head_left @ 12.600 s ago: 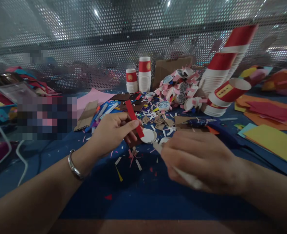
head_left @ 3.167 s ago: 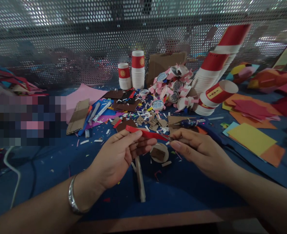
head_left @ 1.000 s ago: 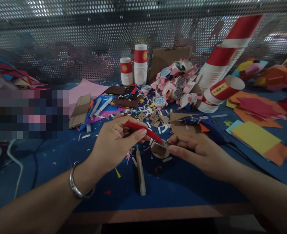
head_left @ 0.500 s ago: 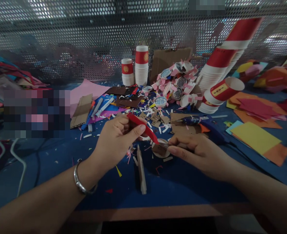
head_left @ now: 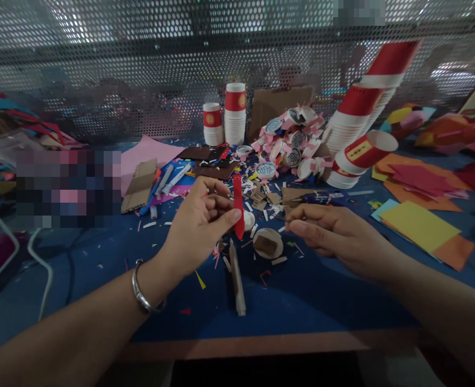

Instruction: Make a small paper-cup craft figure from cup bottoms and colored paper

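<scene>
The left hand [head_left: 199,226] was closed in a pinch, thumb against curled fingers, and held a red paper strip [head_left: 238,204] upright by its lower half. A silver bracelet [head_left: 143,279] sat on that wrist. Just right of the strip's lower tip, on the blue table [head_left: 302,312], lay a round paper disc [head_left: 267,243] with a brown piece on it, and a smaller white disc [head_left: 248,219] lay right behind the strip. Below the left hand's fingertips a pale glue stick [head_left: 236,277] lay lengthwise on the table.

The right hand [head_left: 334,234] hovered right of the round paper disc, thumb and forefinger drawn close together; whether they gripped anything could not be told. Beyond both hands paper scraps littered the table. Farther back stood two stacks of red-and-white cups [head_left: 235,115], a heap of pink-flapped cup bottoms [head_left: 289,140] and a leaning cup stack [head_left: 358,118]. Coloured paper sheets [head_left: 418,228] lay right of the right hand.
</scene>
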`<state>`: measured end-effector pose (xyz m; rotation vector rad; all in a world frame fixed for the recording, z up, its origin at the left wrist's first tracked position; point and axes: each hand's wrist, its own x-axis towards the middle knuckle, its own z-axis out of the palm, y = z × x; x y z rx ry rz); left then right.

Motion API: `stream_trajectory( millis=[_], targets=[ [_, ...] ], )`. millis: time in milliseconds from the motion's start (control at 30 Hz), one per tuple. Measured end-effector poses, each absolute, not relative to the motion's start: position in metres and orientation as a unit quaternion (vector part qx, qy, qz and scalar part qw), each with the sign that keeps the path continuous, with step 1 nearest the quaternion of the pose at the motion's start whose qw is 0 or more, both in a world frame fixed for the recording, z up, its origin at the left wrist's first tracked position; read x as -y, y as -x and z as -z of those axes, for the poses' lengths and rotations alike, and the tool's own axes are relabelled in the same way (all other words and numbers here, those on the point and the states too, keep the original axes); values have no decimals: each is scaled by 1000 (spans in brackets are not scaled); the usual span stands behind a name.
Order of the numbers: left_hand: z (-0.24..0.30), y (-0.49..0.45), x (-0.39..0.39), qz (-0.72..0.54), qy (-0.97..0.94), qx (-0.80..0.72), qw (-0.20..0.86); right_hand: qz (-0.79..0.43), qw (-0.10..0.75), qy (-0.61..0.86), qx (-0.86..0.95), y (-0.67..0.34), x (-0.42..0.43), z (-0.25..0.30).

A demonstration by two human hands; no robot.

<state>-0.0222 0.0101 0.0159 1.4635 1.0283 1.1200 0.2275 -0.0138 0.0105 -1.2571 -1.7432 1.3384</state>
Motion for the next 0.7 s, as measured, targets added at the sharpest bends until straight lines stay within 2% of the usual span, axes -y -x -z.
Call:
stream_trajectory(
  millis=[167,400,700],
  targets=[
    [-14,21,-6,-404,-666,-415,469,-574,301,464,604,-223,14,-17],
    [-16,21,-1,-376,-660,-435,484,-583,272,458,613,-218,8,-18],
    [-13,16,-1,-359,-658,-421,512,-614,274,424,607,-213,4,-7]
  ],
)
